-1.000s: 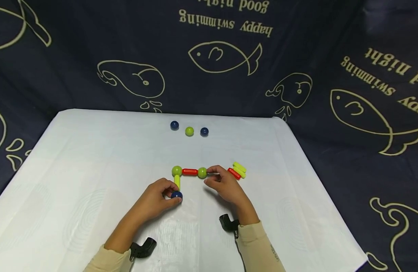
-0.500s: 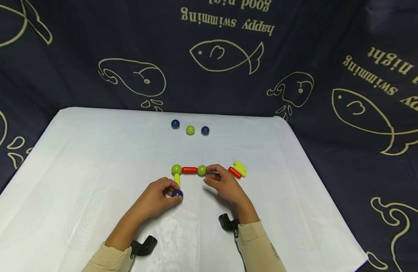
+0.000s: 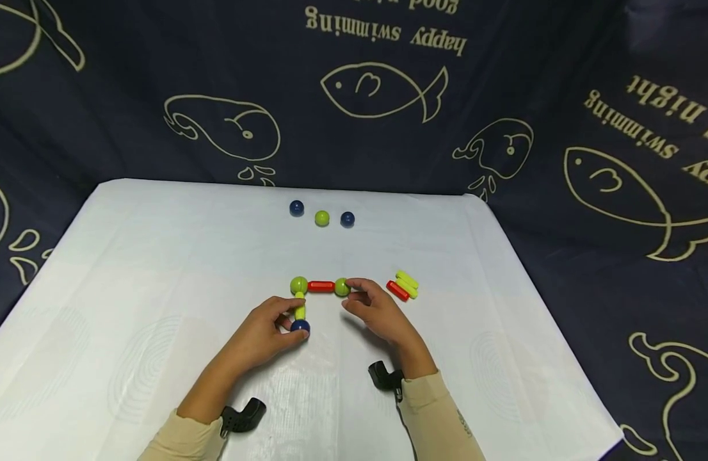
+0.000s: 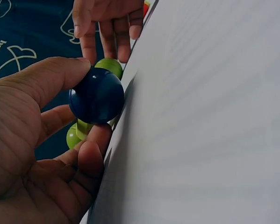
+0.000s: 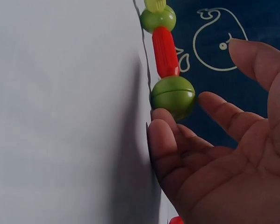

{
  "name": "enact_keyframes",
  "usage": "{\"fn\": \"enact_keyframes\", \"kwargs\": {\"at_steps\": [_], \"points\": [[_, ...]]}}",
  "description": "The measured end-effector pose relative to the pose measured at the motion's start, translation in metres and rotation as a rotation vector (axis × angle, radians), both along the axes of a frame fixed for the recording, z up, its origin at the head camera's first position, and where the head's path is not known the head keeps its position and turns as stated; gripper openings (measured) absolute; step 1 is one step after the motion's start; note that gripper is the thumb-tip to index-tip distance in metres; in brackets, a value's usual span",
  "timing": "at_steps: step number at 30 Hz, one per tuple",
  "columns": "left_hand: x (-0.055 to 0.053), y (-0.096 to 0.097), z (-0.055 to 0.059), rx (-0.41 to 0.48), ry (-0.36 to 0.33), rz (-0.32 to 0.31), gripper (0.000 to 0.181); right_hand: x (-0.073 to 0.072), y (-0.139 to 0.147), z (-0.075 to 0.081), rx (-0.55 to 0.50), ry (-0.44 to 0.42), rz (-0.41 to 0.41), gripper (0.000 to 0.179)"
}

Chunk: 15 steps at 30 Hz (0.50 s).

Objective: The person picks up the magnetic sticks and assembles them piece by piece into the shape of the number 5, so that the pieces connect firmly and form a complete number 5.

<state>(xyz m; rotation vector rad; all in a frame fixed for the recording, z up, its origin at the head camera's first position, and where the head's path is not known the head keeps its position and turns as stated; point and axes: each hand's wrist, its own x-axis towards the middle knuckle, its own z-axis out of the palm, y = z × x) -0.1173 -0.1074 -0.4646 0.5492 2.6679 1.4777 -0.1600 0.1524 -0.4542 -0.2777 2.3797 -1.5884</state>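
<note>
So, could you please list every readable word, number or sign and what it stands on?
"happy swimming": dark blue backdrop, top centre, upside down.
"swimming": backdrop, right side; preceding word cropped.
"night": above that; preceding word cropped.
"good": backdrop, top edge, partly cropped.
"happ": backdrop, left wrist view.
Too small to read: mark on the right sleeve.

White table (image 3: pixel 158 269) extends beneath the fingers (image 3: pixel 361 283); beyond them and to either side, dark-blue cloth (image 3: pixel 388 153) bears pale fish (image 3: pixel 383 91), whales (image 3: pixel 227 131) and inverted lettering (image 3: pixel 354 31).

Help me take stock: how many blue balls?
3: one blue ball in the left hand, two blue balls flanking a loose green ball farther off. None appears hidden.
</note>
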Motion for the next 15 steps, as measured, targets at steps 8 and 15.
{"fn": "enact_keyframes", "kwargs": {"at_steps": [8,15], "points": [[-0.001,0.0,0.0,-0.011,-0.014,-0.006,0.051,0.0,-0.003,0.001,0.027,0.051,0.005,0.044],[-0.002,0.001,-0.001,-0.007,-0.008,-0.006,0.052,0.003,-0.005,0.01,0.027,0.061,0.006,0.043]]}}
